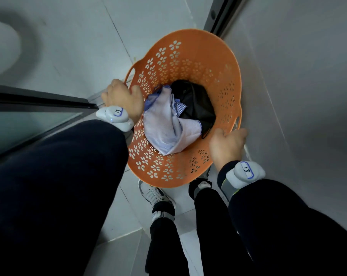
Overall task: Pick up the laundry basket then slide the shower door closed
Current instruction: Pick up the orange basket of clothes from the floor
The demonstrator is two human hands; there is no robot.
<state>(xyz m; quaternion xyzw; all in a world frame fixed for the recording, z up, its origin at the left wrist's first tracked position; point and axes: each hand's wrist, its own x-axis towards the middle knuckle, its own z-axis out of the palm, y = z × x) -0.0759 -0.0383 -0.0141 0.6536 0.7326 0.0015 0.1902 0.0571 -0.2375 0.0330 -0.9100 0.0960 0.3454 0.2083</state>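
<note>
Both hands clamp the basket (190, 62) rim
Left hand (123, 97) and right hand (227, 144) grip opposite sides, balancing the clothes (168, 126) before the door (29, 108) slides

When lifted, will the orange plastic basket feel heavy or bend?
Probably light: the orange perforated plastic basket holds only a few clothes. Its thin, hole-filled wall may flex slightly. Both hands, left and right, grip opposite rims, so tipping seems unlikely.
</note>
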